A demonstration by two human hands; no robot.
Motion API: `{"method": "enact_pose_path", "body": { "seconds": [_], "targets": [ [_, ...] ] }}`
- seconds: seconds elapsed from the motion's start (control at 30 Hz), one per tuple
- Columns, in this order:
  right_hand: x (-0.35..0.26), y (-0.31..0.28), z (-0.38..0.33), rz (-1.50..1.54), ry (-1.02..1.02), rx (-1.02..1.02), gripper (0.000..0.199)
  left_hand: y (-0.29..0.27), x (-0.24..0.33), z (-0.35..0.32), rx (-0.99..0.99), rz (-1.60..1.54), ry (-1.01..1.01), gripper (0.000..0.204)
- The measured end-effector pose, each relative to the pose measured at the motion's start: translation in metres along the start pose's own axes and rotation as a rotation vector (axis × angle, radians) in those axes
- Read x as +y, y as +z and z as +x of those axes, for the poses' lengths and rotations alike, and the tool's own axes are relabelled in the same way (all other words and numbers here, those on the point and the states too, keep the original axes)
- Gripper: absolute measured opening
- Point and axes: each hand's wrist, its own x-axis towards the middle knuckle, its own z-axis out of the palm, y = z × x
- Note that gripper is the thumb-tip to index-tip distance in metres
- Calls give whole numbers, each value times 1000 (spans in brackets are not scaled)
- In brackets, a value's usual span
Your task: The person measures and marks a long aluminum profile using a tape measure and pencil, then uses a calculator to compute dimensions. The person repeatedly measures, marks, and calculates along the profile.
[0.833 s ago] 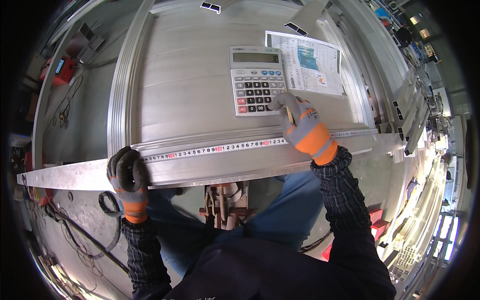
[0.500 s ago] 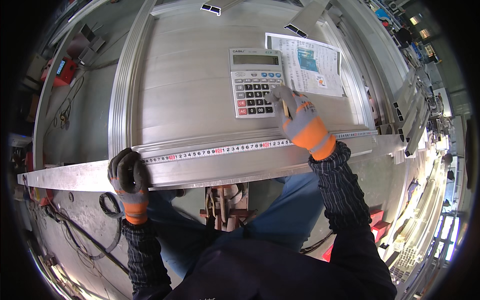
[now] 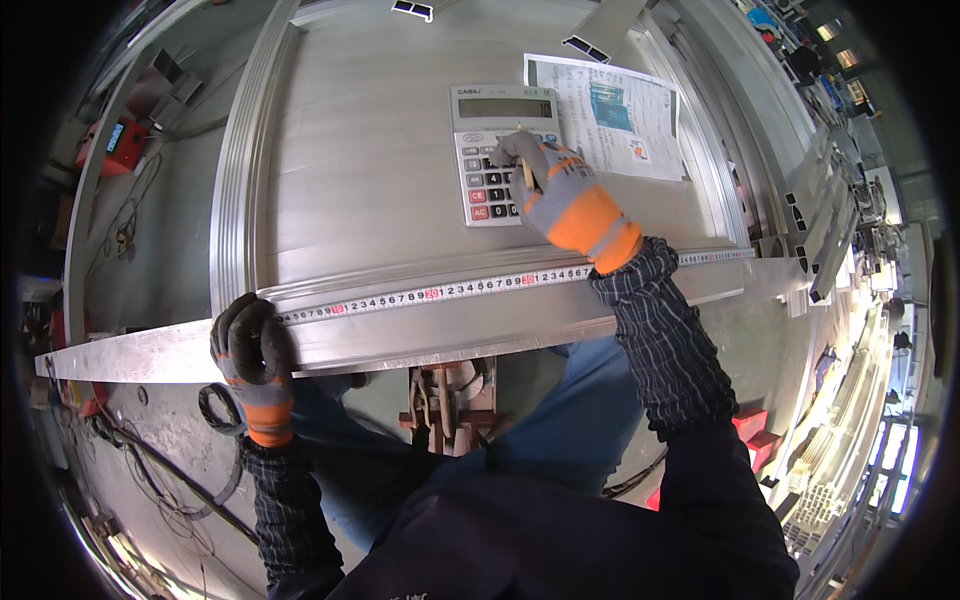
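My right hand (image 3: 565, 195), in a grey and orange work glove, is over the keys of a white desk calculator (image 3: 462, 185). A thin wood-coloured stick, seemingly a pencil (image 3: 528, 174), is held in its closed fingers. A tape measure (image 3: 470, 291) lies stretched along a flat aluminium bar (image 3: 450, 335) in front of me. At the tape's low-number end, my gloved left hand (image 3: 254, 350) is curled over the bar's edge and holds the tape there. Its fingertips partly hide the tape's start.
A printed sheet (image 3: 655, 125) with a blue patch lies right of the calculator on the metal surface (image 3: 360, 150). Ribbed aluminium profiles (image 3: 243, 150) frame that surface. Cut profile ends (image 3: 585, 48) stick in at the far side. A red box (image 3: 115, 145) stands far left; cables trail on the floor.
My right hand has moved left and slightly away from me, from the calculator's right edge to over its middle keys. My left hand stays at the tape's end. The view has shifted slightly.
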Motion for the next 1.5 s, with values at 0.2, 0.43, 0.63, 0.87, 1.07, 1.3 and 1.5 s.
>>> {"method": "enact_pose_path", "body": {
  "seconds": [0.2, 0.43, 0.63, 0.87, 1.07, 1.3, 1.5],
  "targets": [
    [-24, -33, 16, -148, 78, -309, 77, 1, -2, 0, -3, -5, -4, 24],
    [-5, -100, -28, 385, 102, 103, 28, 1, -8, -4, 4, -51, -3, 25],
    [31, -121, -138, 300, 152, -84, 39, 4, -14, -6, -5, -59, 7, 26],
    [44, -124, -157, 433, 242, 298, 20, 4, -26, -9, -28, -27, 15, 27],
    [11, -114, -118, 448, 245, 242, 21, 5, -32, -12, -38, -93, -36, 29],
    [-1, -67, -79, 235, 112, 148, 19, 6, -29, -12, -7, -86, -56, 27],
    [16, -67, -64, 335, 328, -20, 34, 7, -15, -8, 9, -99, -42, 26]
  ]
}}
